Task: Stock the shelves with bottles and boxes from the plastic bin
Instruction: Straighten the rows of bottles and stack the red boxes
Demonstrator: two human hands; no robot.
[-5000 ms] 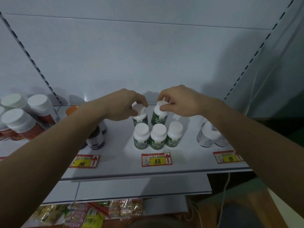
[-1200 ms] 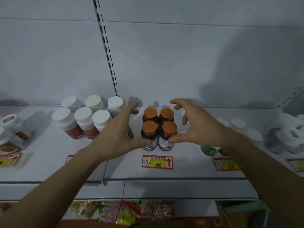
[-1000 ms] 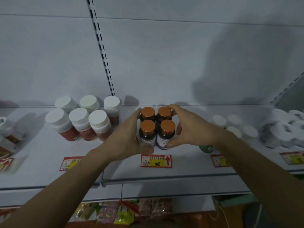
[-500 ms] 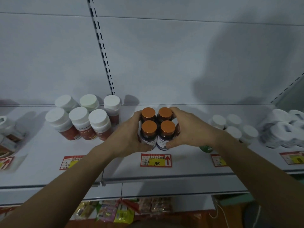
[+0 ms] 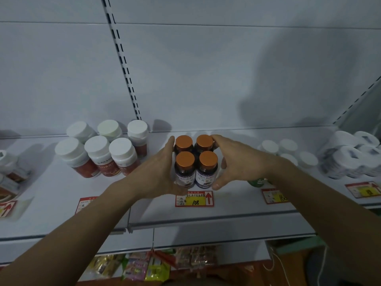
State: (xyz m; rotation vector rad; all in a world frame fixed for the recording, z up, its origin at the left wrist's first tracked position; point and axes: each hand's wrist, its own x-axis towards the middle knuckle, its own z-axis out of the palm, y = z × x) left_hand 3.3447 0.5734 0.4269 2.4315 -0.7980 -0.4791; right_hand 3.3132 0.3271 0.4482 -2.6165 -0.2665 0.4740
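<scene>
Four dark bottles with orange caps (image 5: 195, 162) stand in a tight two-by-two block on the white shelf (image 5: 206, 217), just behind a red and yellow price tag (image 5: 194, 199). My left hand (image 5: 156, 174) is pressed flat against the block's left side. My right hand (image 5: 241, 162) cups the right side, fingertips on the back bottle and thumb at the front bottle's base. The plastic bin is out of view.
Several white-capped red bottles (image 5: 99, 155) stand close to the left. White-capped green bottles (image 5: 288, 149) sit behind my right wrist, and white bottles (image 5: 350, 155) are clustered at the far right. Snack packets (image 5: 148, 265) lie on the shelf below.
Five seconds ago my hands were on the green bottles. They then closed in from both sides on the orange-capped bottles. Since half a second ago my right palm has eased slightly off the front bottle.
</scene>
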